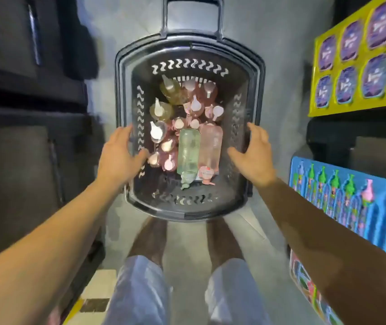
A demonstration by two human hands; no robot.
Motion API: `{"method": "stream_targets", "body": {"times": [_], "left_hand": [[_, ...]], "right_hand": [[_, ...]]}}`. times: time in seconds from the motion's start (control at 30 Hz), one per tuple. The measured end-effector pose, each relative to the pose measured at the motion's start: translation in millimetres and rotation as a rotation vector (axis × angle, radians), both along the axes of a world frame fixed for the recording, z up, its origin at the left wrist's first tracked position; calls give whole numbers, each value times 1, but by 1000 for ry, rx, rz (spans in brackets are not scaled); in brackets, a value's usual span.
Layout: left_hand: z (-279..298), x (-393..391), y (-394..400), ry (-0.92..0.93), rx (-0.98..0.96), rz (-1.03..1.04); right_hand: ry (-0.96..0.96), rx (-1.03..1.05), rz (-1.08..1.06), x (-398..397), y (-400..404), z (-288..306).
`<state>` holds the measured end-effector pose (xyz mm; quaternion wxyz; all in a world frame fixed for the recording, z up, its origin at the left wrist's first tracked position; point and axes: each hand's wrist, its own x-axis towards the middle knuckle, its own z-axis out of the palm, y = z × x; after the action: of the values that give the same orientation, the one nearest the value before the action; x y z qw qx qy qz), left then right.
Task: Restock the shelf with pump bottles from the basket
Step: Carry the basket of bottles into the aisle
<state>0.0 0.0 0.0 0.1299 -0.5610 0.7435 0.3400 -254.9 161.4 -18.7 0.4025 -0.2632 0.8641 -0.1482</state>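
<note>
A dark plastic basket (188, 211) stands on the floor in front of me, its handle pointing away. Inside are several pump bottles: pink and yellowish ones standing upright, plus a green bottle (188, 151) and a pink bottle (210, 148) lying flat side by side. My left hand (119, 156) hovers over the basket's left wall with fingers spread. My right hand (255, 156) hovers over the right wall, also with straight fingers. Neither hand holds anything.
A blue shelf (361, 207) at the right holds a row of green and pink pump bottles. Above it a yellow shelf (361, 57) carries purple packs. Dark shelving (23, 113) lines the left. My legs stand just behind the basket on grey floor.
</note>
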Motion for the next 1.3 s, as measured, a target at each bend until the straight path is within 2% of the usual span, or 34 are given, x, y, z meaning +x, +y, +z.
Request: {"method": "stream_targets", "body": {"times": [0.07,0.2,0.3,0.4,0.53,0.67,0.77,0.97,1.17,1.3], "left_hand": [[-23,2,-10,-19,-20,-20],[-51,2,-20,-82,-82,35],[-61,-2,-19,-51,-70,82],[-73,0,-22,-48,-46,104],[-75,5,-24,4,-65,137],[-64,0,-24,28,-5,215],[-58,-2,-28,69,50,279],[-43,2,-39,108,77,280],[14,16,-55,101,111,246],[79,25,-68,89,100,204]], "right_hand": [[72,3,-33,-6,-2,-20],[82,-17,-144,0,-1,-54],[217,-61,-203,10,-2,-70],[372,-44,-159,12,1,-79],[369,36,-77,5,5,-80],[291,54,-72,0,1,-70],[195,162,-61,-8,-4,-63],[197,204,10,-18,-12,-44],[215,239,90,-15,-21,15],[236,229,120,-10,-33,82]]}}
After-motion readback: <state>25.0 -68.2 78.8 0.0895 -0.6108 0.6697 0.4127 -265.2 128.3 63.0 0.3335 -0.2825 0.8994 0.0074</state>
